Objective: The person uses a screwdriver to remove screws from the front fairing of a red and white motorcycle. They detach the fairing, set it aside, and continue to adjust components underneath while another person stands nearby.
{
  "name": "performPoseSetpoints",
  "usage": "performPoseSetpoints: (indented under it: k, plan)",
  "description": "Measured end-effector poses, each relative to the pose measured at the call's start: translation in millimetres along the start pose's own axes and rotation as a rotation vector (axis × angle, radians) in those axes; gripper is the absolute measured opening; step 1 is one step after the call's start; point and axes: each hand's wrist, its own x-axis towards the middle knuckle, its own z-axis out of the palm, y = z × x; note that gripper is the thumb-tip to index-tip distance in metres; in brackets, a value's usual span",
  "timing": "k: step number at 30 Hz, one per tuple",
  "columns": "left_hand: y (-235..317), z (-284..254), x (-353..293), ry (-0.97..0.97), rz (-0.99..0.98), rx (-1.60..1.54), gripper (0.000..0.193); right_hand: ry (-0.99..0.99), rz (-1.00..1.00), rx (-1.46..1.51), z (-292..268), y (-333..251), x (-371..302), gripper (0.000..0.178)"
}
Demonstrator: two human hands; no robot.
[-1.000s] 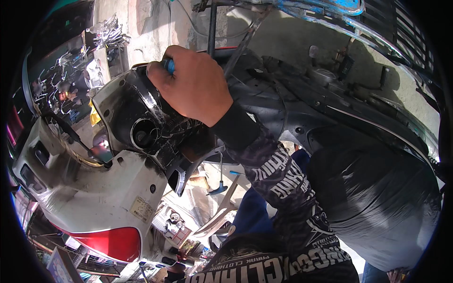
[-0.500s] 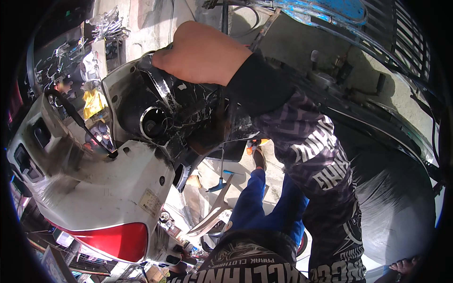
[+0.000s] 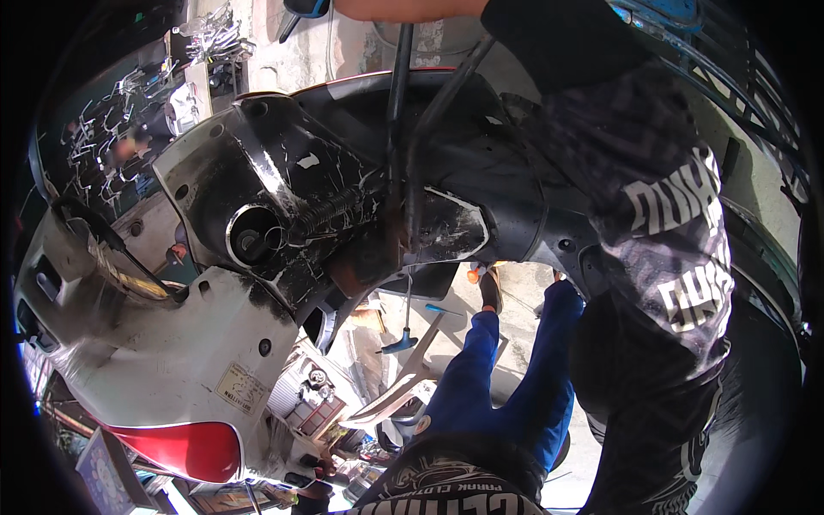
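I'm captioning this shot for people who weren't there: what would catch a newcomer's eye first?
First, the scuffed black plastic scooter body panel with its round metal-rimmed opening, filling the centre. Lower left sits a white and red scooter cover. A patterned dark sleeve sweeps up the right side, and a blue-handled tool lies on the floor below.

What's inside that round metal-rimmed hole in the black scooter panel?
Inside the hole, a dark tube end shows, and a coiled spring runs from its rim toward the cables. Deeper in is shadow, so nothing more can be made out.
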Motion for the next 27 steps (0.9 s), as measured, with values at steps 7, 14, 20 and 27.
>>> performPoseSetpoints:
  k: [7,14,20,27]
  plan:
    - [5,22,-3,0.059,0.006,0.030,0.039,-0.317,0.144,0.245,-7,8,0,0.033]
    - [-1,42,13,0.074,0.002,0.049,0.038,-0.328,0.304,0.087,1,-4,15,0.033]
    - [3,40,-6,0.105,0.014,0.063,0.037,-0.345,0.317,0.130,-6,-2,6,0.031]
    - [-4,41,-4,0.116,0.045,0.061,0.036,-0.335,0.287,0.145,14,4,0,0.030]
